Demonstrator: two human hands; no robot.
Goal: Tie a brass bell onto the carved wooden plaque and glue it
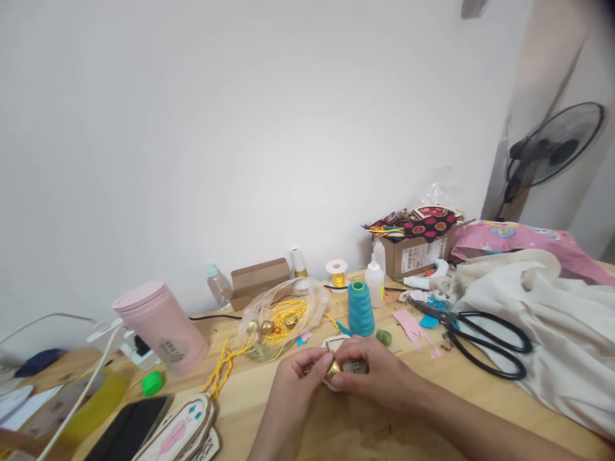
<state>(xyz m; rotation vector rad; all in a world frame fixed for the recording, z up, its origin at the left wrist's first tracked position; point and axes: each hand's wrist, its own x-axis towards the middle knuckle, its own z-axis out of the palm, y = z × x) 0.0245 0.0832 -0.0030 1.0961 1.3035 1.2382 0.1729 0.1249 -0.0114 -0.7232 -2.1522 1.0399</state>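
A small round gold bell [334,369] sits between the fingertips of both hands, just above the wooden table. My left hand [302,384] pinches it from the left with thumb and forefinger. On the other side, my right hand [377,374] closes its thumb and fingers against it. A pale flat piece [340,342] shows partly behind the fingers; most of it is hidden. Behind my right hand stands a teal thread cone [360,310], with a small green ball [383,337] beside it. A clear plastic bag [312,296] farther back contains yellow cord [288,314] and several gold bells.
Black-handled scissors [490,339] lie on white cloth [538,301] at right. A pink tumbler [161,326], a phone [129,430] and stacked decorated wooden tags [180,429] are at left. White squeeze bottles [375,282] and a filled cardboard box [418,256] stand near the wall.
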